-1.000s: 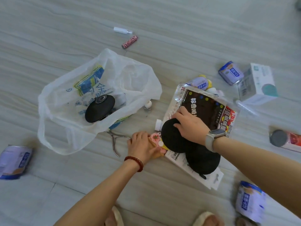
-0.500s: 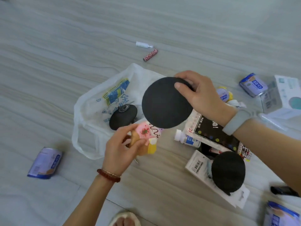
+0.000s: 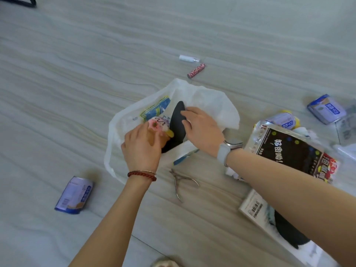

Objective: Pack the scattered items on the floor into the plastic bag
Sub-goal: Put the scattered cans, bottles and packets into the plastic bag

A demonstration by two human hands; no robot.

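Floor: pale wood-grain boards, carrying everything listed.

Plastic bag: white, translucent, lying open at centre, both hands over its mouth; a blue-and-yellow printed packet shows through its far-left wall.

Dark snack pouch: black face with white lettering, flat on the floor at right, just beside the right forearm.

White barcoded card: lower right, partly under the right arm, with a dark disc resting on it.

Right hand: wearing a grey watch, fingers closed on a black disc, which stands tilted on edge inside the bag opening.

Left hand: red bead bracelet at the wrist, clasping a pink doughnut-pattern item at the bag's mouth, touching the black disc.

Blue-and-white cans: one on its side lower left, well apart from the bag; two more at far right.

Metal nippers: on the floor just below the bag, between the two forearms.

Pink spotted tube and small white bottle: beyond the bag, near each other.
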